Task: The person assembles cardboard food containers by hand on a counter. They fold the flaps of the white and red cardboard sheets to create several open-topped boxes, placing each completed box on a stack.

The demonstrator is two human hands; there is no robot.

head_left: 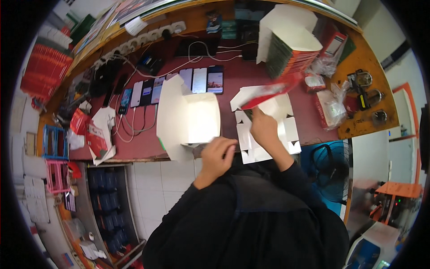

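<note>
My right hand (265, 130) is closed on the near end of a red cardboard piece (273, 92), which is smeared by motion. Under that hand lies an unfolded white carton (251, 150) with slots and flaps, flat on the table. My left hand (216, 159) is loosely curled at the table's front edge, thumb apart from the fingers, with nothing visible in it. Just beyond it stands a partly folded carton (204, 119), white inside, with a tall side flap raised on its left. Whether the red piece joins the flat carton is unclear.
Several phones (200, 80) with cables lie in a row behind the open carton. A stack of cartons (291, 49) stands at the back right, near plastic-wrapped boxes (330, 110). Torn red-and-white packaging (97, 134) sits at left. A fan (331, 168) is below the table.
</note>
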